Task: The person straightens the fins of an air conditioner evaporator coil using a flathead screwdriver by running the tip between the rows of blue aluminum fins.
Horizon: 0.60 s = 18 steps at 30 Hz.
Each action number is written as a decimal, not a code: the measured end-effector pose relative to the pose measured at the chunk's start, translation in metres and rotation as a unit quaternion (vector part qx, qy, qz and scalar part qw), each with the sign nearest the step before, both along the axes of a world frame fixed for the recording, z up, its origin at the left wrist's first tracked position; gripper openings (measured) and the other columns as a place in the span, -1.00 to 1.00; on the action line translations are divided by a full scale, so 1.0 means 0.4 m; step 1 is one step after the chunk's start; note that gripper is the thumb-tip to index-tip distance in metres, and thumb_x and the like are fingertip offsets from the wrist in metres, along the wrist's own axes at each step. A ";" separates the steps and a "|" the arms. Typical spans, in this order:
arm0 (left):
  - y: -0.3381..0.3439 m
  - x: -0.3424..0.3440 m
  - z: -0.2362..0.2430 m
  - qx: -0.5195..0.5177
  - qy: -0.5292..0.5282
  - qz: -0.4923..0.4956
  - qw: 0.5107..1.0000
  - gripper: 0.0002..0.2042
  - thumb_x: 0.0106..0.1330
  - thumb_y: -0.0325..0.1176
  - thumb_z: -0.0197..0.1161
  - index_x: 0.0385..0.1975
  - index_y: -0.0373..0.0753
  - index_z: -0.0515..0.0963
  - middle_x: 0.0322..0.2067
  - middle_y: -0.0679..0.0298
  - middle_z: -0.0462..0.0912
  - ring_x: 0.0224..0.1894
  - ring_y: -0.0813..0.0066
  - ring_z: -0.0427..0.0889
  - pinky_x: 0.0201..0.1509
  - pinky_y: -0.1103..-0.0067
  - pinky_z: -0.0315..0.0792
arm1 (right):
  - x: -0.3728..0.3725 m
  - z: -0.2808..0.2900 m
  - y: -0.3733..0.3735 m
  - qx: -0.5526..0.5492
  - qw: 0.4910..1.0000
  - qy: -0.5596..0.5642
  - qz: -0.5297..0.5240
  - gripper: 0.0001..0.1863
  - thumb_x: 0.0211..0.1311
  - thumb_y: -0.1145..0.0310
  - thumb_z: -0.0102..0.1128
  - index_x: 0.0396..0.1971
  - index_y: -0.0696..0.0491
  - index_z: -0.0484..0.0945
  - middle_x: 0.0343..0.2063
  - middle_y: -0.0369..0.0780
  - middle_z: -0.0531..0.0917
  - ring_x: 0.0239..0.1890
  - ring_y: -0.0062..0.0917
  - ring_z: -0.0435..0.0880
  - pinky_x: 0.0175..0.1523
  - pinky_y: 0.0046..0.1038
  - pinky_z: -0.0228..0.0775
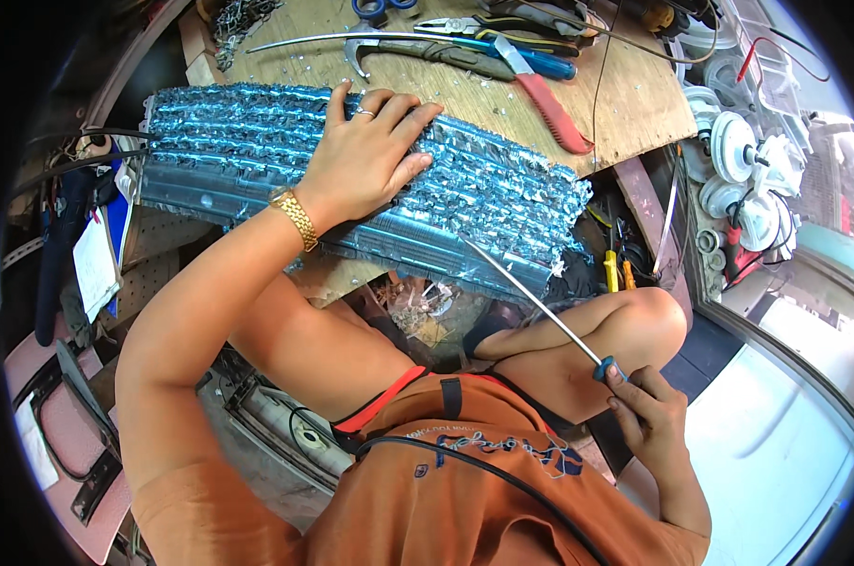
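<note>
A long blue finned radiator coil [248,160], its fins torn and crumpled in rows, lies across the near edge of the wooden board. My left hand [370,151] rests on its middle with the fingers spread and nothing gripped. In my right hand [648,410], closed round a blue handle, is a long screwdriver [540,307]. Its thin metal shaft slants up and left, and the tip reaches the smoother near strip of the coil, right of my left hand. Whether the tip presses between the fins cannot be made out.
Beyond the coil, the wooden board [634,104] carries a hammer [436,57], pliers [455,26], a red-handled knife-like tool [549,108] and blue scissors [370,9]. Pale round plastic parts [733,146] hang at the right. Below lie yellow-handled pliers [612,271] and scraps.
</note>
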State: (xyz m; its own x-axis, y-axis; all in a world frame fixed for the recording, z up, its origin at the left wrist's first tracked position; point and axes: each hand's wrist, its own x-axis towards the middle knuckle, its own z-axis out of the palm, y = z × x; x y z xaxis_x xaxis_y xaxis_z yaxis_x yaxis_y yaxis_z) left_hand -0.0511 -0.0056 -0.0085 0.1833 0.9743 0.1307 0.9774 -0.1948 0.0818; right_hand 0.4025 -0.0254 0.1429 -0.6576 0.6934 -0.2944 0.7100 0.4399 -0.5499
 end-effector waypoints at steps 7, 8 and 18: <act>-0.004 0.014 0.001 -0.010 -0.005 0.007 1.000 -0.42 0.57 -0.04 0.15 0.54 -0.02 0.35 0.31 0.17 0.53 0.40 0.12 0.44 0.57 -0.13 -0.06 | 0.000 -0.066 0.020 -0.020 0.998 0.051 0.030 -0.49 0.14 0.58 0.51 0.15 -0.01 0.78 -0.41 -0.21 0.58 -0.46 -0.38 0.64 -0.36 -0.34 0.51; -0.011 0.011 -0.001 -0.009 0.001 0.012 1.000 -0.42 0.57 -0.04 0.15 0.54 -0.02 0.34 0.31 0.17 0.53 0.40 0.11 0.43 0.58 -0.14 -0.06 | -0.017 -0.079 0.018 -0.025 0.997 0.070 0.030 -0.48 0.15 0.59 0.50 0.17 -0.01 0.77 -0.41 -0.21 0.58 -0.44 -0.37 0.64 -0.33 -0.35 0.52; -0.007 -0.003 -0.010 0.020 0.000 0.001 1.000 -0.44 0.58 0.02 0.13 0.50 -0.05 0.39 0.30 0.21 0.54 0.39 0.16 0.43 0.56 -0.12 -0.02 | -0.080 -0.067 0.039 -0.049 0.996 0.073 0.025 -0.49 0.22 0.61 0.42 0.21 0.11 0.72 -0.39 -0.15 0.60 -0.40 -0.36 0.61 -0.23 -0.37 0.47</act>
State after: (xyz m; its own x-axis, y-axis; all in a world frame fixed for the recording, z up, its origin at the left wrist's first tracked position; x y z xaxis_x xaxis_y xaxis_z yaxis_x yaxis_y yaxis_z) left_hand -0.0521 -0.0083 -0.0124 0.1814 0.9686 0.1699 0.9778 -0.1961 0.0738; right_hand 0.3707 -0.0100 0.1159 -0.7318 0.6308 -0.2581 0.5978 0.4122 -0.6875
